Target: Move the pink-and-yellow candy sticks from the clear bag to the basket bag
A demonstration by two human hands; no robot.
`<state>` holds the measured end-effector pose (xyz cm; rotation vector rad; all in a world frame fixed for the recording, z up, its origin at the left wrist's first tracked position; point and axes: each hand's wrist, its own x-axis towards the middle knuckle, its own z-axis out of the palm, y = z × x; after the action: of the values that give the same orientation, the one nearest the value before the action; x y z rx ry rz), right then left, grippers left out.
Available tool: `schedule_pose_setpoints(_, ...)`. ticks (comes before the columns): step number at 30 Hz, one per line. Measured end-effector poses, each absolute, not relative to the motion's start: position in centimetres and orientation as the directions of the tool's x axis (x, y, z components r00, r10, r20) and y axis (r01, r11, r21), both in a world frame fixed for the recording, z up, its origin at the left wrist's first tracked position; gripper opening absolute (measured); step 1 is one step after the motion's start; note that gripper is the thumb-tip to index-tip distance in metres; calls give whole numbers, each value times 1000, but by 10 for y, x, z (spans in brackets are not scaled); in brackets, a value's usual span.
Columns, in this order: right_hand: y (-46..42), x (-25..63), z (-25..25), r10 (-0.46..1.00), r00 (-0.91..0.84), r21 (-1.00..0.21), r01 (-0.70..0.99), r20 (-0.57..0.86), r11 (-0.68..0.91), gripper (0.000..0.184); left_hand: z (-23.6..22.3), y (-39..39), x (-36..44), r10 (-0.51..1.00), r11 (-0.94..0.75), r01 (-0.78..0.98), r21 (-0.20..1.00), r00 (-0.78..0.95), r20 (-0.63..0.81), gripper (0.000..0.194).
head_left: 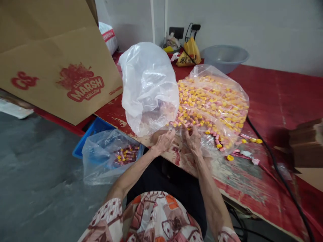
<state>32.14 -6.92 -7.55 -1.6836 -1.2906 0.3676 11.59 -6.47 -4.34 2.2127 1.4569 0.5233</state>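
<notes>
Pink sticks [202,104] with yellow caps fill a big clear bag [234,134] on the red table [267,97].

The left hand [163,142] and right hand [192,141] sit close together at the bag's near edge, fingers bent. You cannot tell if they pinch. A puffy clear bag [148,87] touches them. A small bag [108,164] leans on a blue crate [93,139].
</notes>
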Motion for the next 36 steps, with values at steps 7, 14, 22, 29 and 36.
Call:
schedule_pose_setpoints(7,-96,335,-66,862,414,-779,626,294,-36,66,-36,-60,101,918,-342,713,612,393,55,18)
schedule_pose_setpoints(14,-116,338,-56,821,421,-767,641,387,34,66,-31,-62,103,876,-368,688,625,482,-15,24)
schedule_pose_setpoints(22,-130,284,-74,912,244,-797,591,329,129,54,-29,-72,88,904,-324,676,662,427,7,13)
schedule_pose_setpoints(29,-131,264,-86,916,185,-832,509,357,221,42,-29,-146,-40,996,-72,829,554,26,91,10)
schedule_pose_setpoints(36,-132,264,-89,935,127,-862,444,330,243,43,-28,-139,-73,988,-124,872,473,66,138,23)
